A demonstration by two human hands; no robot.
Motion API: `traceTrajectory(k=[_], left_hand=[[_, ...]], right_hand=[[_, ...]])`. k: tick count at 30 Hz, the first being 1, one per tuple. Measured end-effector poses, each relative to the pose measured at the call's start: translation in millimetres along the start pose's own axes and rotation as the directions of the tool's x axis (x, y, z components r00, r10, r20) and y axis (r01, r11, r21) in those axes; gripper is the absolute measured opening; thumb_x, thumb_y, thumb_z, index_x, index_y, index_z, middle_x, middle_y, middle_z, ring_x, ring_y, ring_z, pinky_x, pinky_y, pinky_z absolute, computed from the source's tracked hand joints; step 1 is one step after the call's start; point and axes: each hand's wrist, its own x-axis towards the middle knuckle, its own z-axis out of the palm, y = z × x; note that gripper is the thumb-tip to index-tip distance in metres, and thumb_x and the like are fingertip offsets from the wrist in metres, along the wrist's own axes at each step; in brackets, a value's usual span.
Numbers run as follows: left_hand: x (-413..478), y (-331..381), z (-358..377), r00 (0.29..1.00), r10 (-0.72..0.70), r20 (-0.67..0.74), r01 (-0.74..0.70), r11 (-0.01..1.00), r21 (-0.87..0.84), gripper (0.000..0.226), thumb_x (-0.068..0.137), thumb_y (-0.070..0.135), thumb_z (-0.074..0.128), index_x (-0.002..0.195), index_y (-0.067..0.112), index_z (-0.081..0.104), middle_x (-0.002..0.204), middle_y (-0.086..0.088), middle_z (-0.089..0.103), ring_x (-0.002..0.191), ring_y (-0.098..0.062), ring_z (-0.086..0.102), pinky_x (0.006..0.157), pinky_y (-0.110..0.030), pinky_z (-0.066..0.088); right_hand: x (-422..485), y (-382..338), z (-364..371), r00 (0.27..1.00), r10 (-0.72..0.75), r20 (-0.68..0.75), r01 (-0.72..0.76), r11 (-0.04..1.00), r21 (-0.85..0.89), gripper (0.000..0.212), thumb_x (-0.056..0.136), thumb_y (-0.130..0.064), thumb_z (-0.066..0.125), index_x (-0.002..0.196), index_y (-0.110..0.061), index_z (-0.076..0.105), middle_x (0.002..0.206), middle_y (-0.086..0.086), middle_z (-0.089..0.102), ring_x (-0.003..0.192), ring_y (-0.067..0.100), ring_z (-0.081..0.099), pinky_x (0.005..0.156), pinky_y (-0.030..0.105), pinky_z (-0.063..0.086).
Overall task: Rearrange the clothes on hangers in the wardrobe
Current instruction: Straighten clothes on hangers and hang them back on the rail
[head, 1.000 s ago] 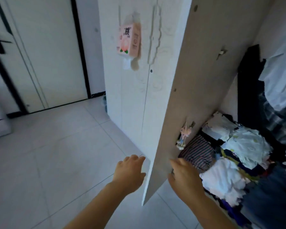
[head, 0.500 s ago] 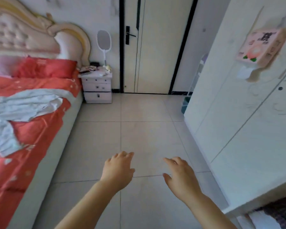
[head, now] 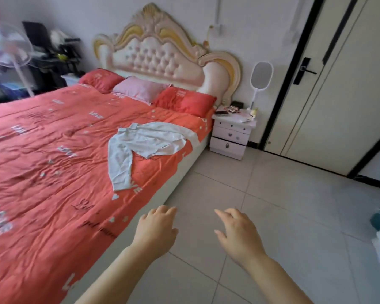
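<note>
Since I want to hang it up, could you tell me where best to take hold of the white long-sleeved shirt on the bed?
Probably pinch the white long-sleeved shirt at the shoulders beside its collar, reaching across from the floor side of the red-covered bed: it lies flat and spread, collar farthest from that edge, one sleeve trailing.

The bedspread (head: pixel 53 161) in front of me is coral red, printed with white "LOVE" lettering and small white hearts. On it, a pale, off-white shirt (head: pixel 149 141). Two red pillows (head: pixel 184 99) flank a pink one (head: pixel 138 88) under a pink tufted headboard (head: pixel 160 53) trimmed in cream and gold. The nightstand (head: pixel 230 137) is white, the door (head: pixel 338 84) cream with black edging, and the floor tiles (head: pixel 283 205) beneath me light grey.
</note>
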Motion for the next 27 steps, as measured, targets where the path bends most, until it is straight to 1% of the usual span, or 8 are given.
traceTrajectory(k=[4, 10, 13, 17, 22, 27], left_hand=[[33.9, -21.0, -6.8, 0.993, -0.114, -0.019, 0.113, 0.993, -0.028, 0.057, 0.09, 0.041, 0.049, 0.141, 0.031, 0.029, 0.14, 0.007, 0.038, 0.129, -0.019, 0.036, 0.102, -0.034, 0.031], [106.0, -72.5, -10.2, 0.976, -0.214, -0.032, 0.212, 0.976, -0.058, 0.055, 0.09, 0.04, 0.049, 0.14, 0.032, 0.029, 0.139, 0.006, 0.038, 0.128, -0.019, 0.037, 0.101, -0.034, 0.032], [156.5, -103.9, -12.3, 0.968, -0.247, -0.036, 0.242, 0.965, -0.098, 0.052, 0.089, 0.039, 0.049, 0.137, 0.031, 0.031, 0.141, 0.006, 0.037, 0.127, -0.02, 0.038, 0.101, -0.035, 0.031], [223.6, -140.6, -28.6, 0.963, -0.269, -0.021, 0.264, 0.955, -0.139, 0.047, 0.088, 0.037, 0.049, 0.133, 0.03, 0.036, 0.134, 0.005, 0.042, 0.121, -0.02, 0.044, 0.094, -0.033, 0.036], [295.9, -177.4, -44.2, 0.96, -0.278, -0.026, 0.272, 0.952, -0.138, 0.054, 0.09, 0.038, 0.048, 0.14, 0.029, 0.031, 0.139, 0.004, 0.04, 0.126, -0.021, 0.039, 0.102, -0.036, 0.034], [360.1, -198.2, -44.8, 0.947, -0.32, -0.01, 0.315, 0.936, -0.16, 0.057, 0.09, 0.036, 0.049, 0.142, 0.03, 0.027, 0.14, 0.006, 0.039, 0.126, -0.018, 0.039, 0.101, -0.034, 0.033]], right_hand=[[69.2, -10.0, 7.6, 0.994, -0.107, 0.035, 0.106, 0.994, 0.031, 0.054, 0.092, -0.037, 0.048, 0.143, -0.028, 0.032, 0.134, -0.004, 0.041, 0.122, 0.015, 0.039, 0.101, 0.023, 0.028], [177.1, -32.6, 28.2, 0.972, -0.222, 0.074, 0.219, 0.975, 0.042, 0.053, 0.092, -0.037, 0.049, 0.142, -0.028, 0.033, 0.131, -0.004, 0.043, 0.12, 0.015, 0.039, 0.1, 0.023, 0.029], [237.5, -44.1, 37.6, 0.97, -0.227, 0.085, 0.225, 0.974, 0.036, 0.053, 0.092, -0.036, 0.048, 0.142, -0.028, 0.032, 0.131, -0.005, 0.043, 0.121, 0.014, 0.038, 0.101, 0.024, 0.031], [316.2, -58.0, 37.6, 0.964, -0.24, 0.117, 0.239, 0.971, 0.025, 0.053, 0.092, -0.036, 0.048, 0.142, -0.028, 0.032, 0.132, -0.005, 0.042, 0.122, 0.013, 0.037, 0.101, 0.023, 0.03], [401.6, -68.6, 36.2, 0.963, -0.249, 0.106, 0.247, 0.969, 0.026, 0.052, 0.092, -0.036, 0.048, 0.142, -0.029, 0.034, 0.13, -0.007, 0.042, 0.121, 0.011, 0.037, 0.099, 0.021, 0.03], [476.3, -62.9, 46.4, 0.953, -0.274, 0.132, 0.272, 0.962, 0.033, 0.048, 0.092, -0.037, 0.048, 0.139, -0.03, 0.037, 0.13, -0.008, 0.042, 0.12, 0.011, 0.038, 0.099, 0.022, 0.032]])
